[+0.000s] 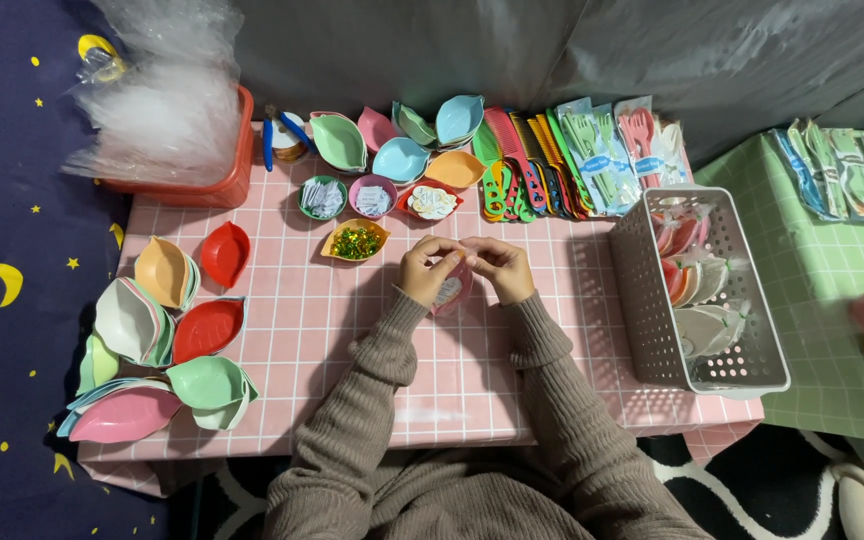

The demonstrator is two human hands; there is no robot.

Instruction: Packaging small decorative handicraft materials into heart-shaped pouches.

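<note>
Fingers point(449, 252) of both hands pinch the top of a small pink plastic packet point(452, 287) with a pale card inside it. The left hand point(428, 270) and the right hand point(498, 268) meet just above the middle of the pink checked surface point(292, 330), and the packet hangs down between them.

Going from big to small: the white plastic basket with holes point(700, 290) sits to the right, with wrapped dishes in it. A red plastic tub point(224, 180) full of clear bags stands at the back left. Piles of leaf-shaped plastic dishes in soft colours point(152, 345) lie at the left edge. A little yellow bowl of green and gold bits point(355, 241) is just beside the left hand.

The packet looks light, thin and crinkly, maybe slippery. Its top edge seems the best place to hold.
</note>
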